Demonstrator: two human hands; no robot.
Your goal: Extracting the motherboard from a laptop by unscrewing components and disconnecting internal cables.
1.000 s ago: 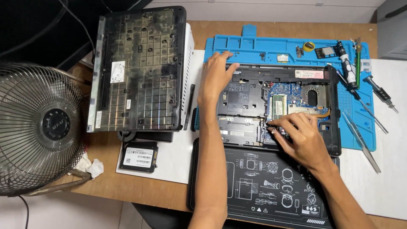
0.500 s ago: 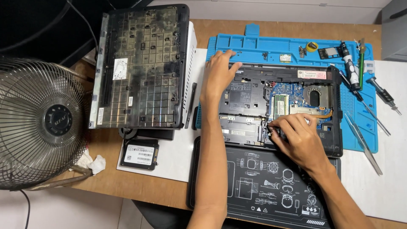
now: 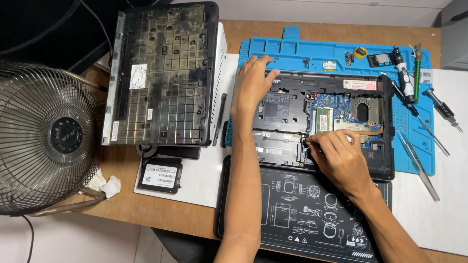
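Observation:
An opened black laptop base [image 3: 282,109] lies on a blue work mat [image 3: 312,51], with its blue circuit board, a green memory module [image 3: 322,120] and a copper heat pipe [image 3: 373,129] exposed. My left hand [image 3: 253,83] rests flat on the base's far left corner, fingers spread. My right hand [image 3: 341,160] hovers over the near middle of the base. Its fingertips are pinched on a small dark part just left of the memory module; what the part is stays too small to tell.
A black printed mat [image 3: 292,204] lies in front of the base. An upturned keyboard panel [image 3: 161,73] sits at left, a small drive [image 3: 160,175] below it. A wire-caged fan [image 3: 44,136] stands far left. Screwdrivers [image 3: 403,73] and tweezers [image 3: 417,163] lie at right.

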